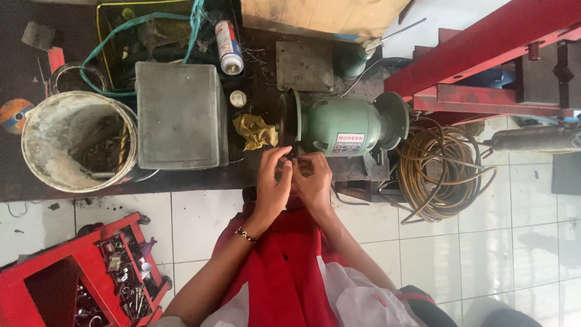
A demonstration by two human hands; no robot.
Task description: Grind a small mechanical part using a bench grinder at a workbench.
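A green bench grinder point(348, 126) stands on the dark workbench point(181, 178), its dark wheel point(288, 123) on the left side. Both hands meet just below that wheel. My left hand point(273, 181) and my right hand point(313, 179) pinch a small dark part point(293, 163) together against the wheel's lower edge. The part is mostly hidden by my fingers. A bracelet sits on my left wrist. My red and white clothing fills the bottom centre.
A grey metal box point(179, 115) and a dirty white bucket point(75, 140) sit left on the bench, with a yellow rag point(255, 131) and a spray can point(229, 47). A coiled cable point(439, 169) lies right, under a red steel frame point(484, 54). A red tool tray point(91, 278) stands on the tiled floor.
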